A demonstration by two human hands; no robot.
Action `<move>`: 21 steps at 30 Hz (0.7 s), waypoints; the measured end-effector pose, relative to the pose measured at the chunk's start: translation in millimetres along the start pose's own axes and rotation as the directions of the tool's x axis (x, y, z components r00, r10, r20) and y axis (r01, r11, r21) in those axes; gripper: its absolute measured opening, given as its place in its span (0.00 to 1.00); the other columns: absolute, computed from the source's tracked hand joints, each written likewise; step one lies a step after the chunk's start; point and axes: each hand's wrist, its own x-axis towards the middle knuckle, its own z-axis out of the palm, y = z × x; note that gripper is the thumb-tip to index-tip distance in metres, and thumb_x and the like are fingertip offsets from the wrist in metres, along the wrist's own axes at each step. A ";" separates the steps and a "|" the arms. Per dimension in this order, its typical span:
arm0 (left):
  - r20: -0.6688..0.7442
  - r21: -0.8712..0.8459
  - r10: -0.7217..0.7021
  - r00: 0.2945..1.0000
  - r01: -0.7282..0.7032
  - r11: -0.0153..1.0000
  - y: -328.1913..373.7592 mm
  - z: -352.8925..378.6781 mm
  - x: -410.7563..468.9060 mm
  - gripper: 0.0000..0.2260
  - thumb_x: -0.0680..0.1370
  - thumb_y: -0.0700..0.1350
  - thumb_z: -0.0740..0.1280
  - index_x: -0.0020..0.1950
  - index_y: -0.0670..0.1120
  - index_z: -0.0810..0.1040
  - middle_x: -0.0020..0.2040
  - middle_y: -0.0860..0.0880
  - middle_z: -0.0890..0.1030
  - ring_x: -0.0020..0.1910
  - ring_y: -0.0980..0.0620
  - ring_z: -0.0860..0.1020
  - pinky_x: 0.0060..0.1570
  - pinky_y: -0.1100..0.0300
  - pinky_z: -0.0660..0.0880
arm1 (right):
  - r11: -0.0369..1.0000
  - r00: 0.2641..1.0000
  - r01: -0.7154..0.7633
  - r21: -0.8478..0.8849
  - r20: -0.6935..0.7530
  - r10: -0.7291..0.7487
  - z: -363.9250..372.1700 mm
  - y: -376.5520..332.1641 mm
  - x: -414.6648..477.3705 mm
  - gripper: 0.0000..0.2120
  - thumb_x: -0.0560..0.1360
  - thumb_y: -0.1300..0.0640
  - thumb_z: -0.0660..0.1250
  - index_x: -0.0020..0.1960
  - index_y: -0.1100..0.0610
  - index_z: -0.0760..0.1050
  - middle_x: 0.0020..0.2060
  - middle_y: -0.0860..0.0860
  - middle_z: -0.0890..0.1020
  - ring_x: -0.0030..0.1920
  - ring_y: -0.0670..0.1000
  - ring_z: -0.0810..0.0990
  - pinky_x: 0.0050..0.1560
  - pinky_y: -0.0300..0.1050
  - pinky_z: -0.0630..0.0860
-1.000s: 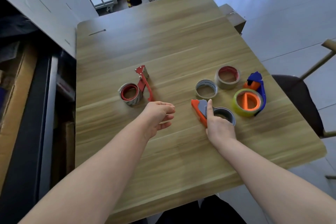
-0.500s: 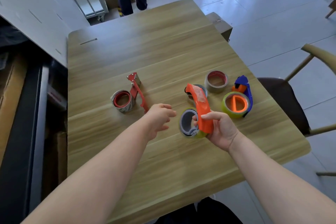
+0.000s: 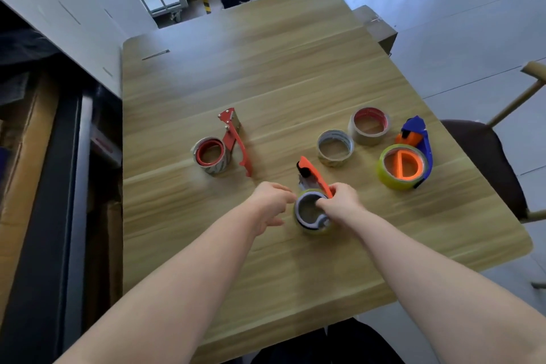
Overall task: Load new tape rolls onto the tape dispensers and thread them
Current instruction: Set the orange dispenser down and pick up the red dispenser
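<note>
The right hand grips an orange tape dispenser, already carrying a roll, as the left hand's fingers reach in half-curled and empty. Two loose tape rolls wait unloaded on the surface.

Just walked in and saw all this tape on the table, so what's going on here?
A person is fitting tape into handheld dispensers. The right hand grips the orange dispenser, which has a roll on it, and the left hand reaches in beside it. On the wooden table lie a red dispenser and a blue dispenser, both with rolls, plus two loose rolls.
</note>
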 end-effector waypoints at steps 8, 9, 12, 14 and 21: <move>-0.112 -0.026 0.091 0.990 -0.095 0.995 3.9 -47.7 14.6 0.06 0.78 0.40 0.66 0.53 0.45 0.80 0.51 0.45 0.81 0.47 0.51 0.78 0.51 0.52 0.78 | 0.957 0.999 0.003 -0.289 -0.032 -0.013 -14.1 -22.2 8.6 0.28 0.66 0.40 0.70 0.65 0.45 0.73 0.61 0.51 0.75 0.63 0.56 0.74 0.59 0.52 0.74; -0.103 -0.028 0.098 0.990 -0.101 0.994 6.0 -48.0 17.0 0.05 0.78 0.40 0.66 0.53 0.45 0.80 0.51 0.45 0.81 0.47 0.51 0.79 0.51 0.52 0.78 | 0.963 1.000 0.007 -0.271 -0.010 -0.010 -18.7 -25.5 8.9 0.32 0.64 0.36 0.71 0.65 0.44 0.72 0.62 0.51 0.73 0.64 0.55 0.73 0.60 0.51 0.73; -0.079 -0.037 0.125 0.989 -0.129 0.991 16.5 -39.9 25.1 0.06 0.78 0.39 0.66 0.53 0.45 0.81 0.51 0.44 0.82 0.45 0.51 0.79 0.47 0.54 0.78 | 0.985 0.998 0.024 -0.168 -0.057 -0.034 -28.7 -27.3 13.1 0.27 0.66 0.34 0.70 0.61 0.44 0.72 0.61 0.51 0.70 0.63 0.54 0.73 0.59 0.50 0.72; -0.116 -0.056 0.144 0.983 -0.151 0.987 24.2 -31.4 29.1 0.05 0.78 0.38 0.66 0.51 0.45 0.81 0.50 0.43 0.83 0.42 0.52 0.79 0.42 0.56 0.77 | 0.982 0.975 0.088 -0.166 -0.186 -0.118 -33.2 -24.1 18.0 0.18 0.70 0.42 0.71 0.57 0.45 0.74 0.59 0.52 0.70 0.61 0.54 0.73 0.58 0.50 0.73; -0.369 -0.027 0.141 0.919 -0.163 0.986 16.5 -26.7 35.3 0.09 0.75 0.38 0.66 0.41 0.51 0.79 0.47 0.46 0.84 0.45 0.49 0.81 0.41 0.56 0.77 | 0.883 0.894 0.286 -0.373 -0.228 -0.386 -36.1 -28.5 31.7 0.12 0.74 0.57 0.68 0.57 0.48 0.77 0.59 0.50 0.71 0.62 0.53 0.69 0.61 0.48 0.69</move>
